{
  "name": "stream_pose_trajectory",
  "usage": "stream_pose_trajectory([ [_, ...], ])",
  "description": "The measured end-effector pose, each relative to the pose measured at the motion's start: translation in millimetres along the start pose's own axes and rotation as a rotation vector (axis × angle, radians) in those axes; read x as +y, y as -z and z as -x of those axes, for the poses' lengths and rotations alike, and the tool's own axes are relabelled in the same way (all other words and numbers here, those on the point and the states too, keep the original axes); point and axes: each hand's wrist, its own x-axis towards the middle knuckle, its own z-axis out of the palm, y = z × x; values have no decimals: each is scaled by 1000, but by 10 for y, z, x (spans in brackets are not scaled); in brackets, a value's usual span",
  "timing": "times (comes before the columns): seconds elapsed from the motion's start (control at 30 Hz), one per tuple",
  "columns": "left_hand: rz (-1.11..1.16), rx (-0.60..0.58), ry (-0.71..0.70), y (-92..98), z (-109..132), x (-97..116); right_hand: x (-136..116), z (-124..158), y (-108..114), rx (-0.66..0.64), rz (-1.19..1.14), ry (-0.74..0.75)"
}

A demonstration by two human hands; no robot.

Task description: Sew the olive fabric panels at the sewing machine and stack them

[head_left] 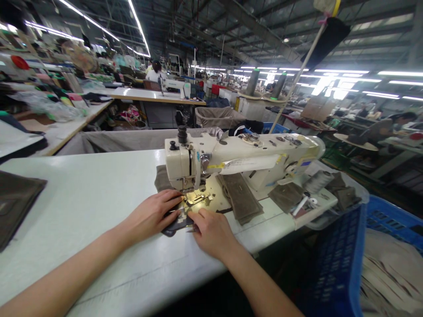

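Observation:
In the head view, a cream sewing machine (238, 154) stands on the pale table, its needle area above a shiny metal plate (214, 202). A small dark piece of fabric (176, 225) lies in front of the presser foot. My left hand (160, 210) rests on this piece with fingers stretched out, fingertips close to the foot. Beside it, my right hand (213, 231) has its fingers curled in at the piece's right edge. A thin metal tip sticks out under the right fingers; what it belongs to is hidden.
Folded brown fabric pieces (243, 200) lie right of the needle area, near a grey thread cone (319, 180). A brown panel (16, 202) lies at far left. A blue crate (346, 259) with fabric stands at lower right. Another person (155, 72) sits behind.

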Motion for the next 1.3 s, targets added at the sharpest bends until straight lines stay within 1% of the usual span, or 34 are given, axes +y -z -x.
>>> stream_pose_trajectory([
  [0.1,1,-3,3,7,0,10,-4,2,-2,6,-5,-3],
  [0.27,-16,31,10,6,-6,33,-8,-7,-3,14,-14,-3],
  [0.33,-23,29,39,-17,-9,28,-7,-8,-2,14,-16,-3],
  [0.43,-55,24,120,-71,8,10,-2,-4,-3,19,-24,0],
  [0.53,-87,11,186,-112,115,33,3,7,-9,30,-34,2],
  [0.63,-90,1,189,-112,355,166,10,19,-23,42,-43,2],
  [0.73,-124,20,153,-79,646,389,19,26,-42,47,-54,3],
  [0.8,-175,43,120,-44,793,540,25,31,-52,49,-62,1],
  [0.9,-243,53,91,12,904,712,32,40,-56,53,-75,2],
  [1.0,-222,48,99,63,930,797,35,49,-56,57,-82,10],
  [1.07,-166,50,141,109,917,785,38,50,-61,67,-86,15],
  [1.13,-107,76,242,176,867,695,43,49,-71,83,-90,18],
  [1.2,-81,128,405,255,766,519,48,45,-84,100,-95,17],
  [1.3,-91,175,671,334,521,145,36,33,-101,120,-94,13],
])
